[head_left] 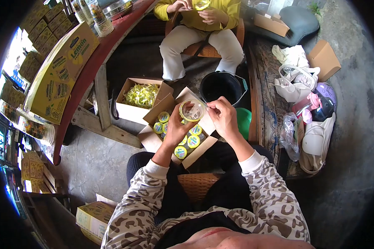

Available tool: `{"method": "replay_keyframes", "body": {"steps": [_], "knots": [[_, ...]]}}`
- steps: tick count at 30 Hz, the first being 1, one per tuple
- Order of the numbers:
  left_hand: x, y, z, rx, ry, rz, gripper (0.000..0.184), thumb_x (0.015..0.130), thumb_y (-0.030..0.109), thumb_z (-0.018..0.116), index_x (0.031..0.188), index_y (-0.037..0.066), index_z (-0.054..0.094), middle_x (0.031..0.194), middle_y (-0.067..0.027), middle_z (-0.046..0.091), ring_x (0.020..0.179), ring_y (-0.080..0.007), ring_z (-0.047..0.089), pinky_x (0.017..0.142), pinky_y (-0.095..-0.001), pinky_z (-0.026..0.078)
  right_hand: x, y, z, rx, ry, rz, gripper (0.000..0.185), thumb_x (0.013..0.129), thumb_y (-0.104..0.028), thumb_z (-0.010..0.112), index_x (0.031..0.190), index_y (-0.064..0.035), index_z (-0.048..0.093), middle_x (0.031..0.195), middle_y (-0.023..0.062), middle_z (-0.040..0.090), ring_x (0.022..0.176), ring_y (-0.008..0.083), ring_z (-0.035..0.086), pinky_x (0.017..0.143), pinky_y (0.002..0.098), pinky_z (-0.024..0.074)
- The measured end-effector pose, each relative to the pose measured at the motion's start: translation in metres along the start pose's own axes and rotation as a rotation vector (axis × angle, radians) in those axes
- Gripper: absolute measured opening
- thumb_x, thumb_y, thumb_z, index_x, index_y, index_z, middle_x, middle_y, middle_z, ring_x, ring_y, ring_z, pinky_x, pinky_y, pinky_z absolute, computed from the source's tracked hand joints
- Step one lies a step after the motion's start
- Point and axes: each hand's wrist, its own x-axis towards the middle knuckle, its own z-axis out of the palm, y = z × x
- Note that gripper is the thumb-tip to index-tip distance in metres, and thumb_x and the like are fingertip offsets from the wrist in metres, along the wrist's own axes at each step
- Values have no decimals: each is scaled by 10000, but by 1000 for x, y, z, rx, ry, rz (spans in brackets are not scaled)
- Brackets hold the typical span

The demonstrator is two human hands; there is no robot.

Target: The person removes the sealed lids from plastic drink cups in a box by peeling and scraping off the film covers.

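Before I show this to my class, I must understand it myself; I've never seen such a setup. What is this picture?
There is no machine here, just a person's two bare hands. The single picture comes from a camera on that person's head, looking forward and down. The left hand holds a clear cup; the right hand is at its rim, though whether it grips anything is too small to tell. Below is an open carton of lidded cups. Beyond are a box of yellow strips, a black bucket and another seated person.
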Motion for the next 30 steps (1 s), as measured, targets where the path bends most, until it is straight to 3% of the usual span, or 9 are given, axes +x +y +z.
{"method": "replay_keyframes", "body": {"steps": [2,9,24,30], "knots": [[-1,0,0,-200,-34,-80,591,807,54,762,1321,0,476,1262,-126,570,1187,-214,558,1007,-342,458,-1,0,0,-5,-4,3,123,783,36,691,880,-28,653,803,83,605,715,237,662,634,338,528],[-2,8,-2,-325,-51,-146,619,800,-14,739,1347,8,448,1281,-125,545,1218,-210,528,1036,-339,435,1,-5,-2,19,3,-10,126,788,49,693,890,-14,653,818,88,609,720,228,666,616,321,533],[-1,5,-2,-258,-38,-85,680,736,-21,788,1313,2,429,1246,-111,574,1181,-188,548,1029,-321,426,1,-4,-3,27,-18,-12,131,794,45,698,896,-18,645,814,87,598,710,221,661,611,315,536],[-3,12,-2,89,-42,-2,669,727,39,808,1296,3,458,1240,-121,594,1182,-189,554,1024,-318,423,0,0,-2,35,-14,-6,139,787,55,695,896,-12,643,821,91,603,704,222,663,619,313,537]]}}
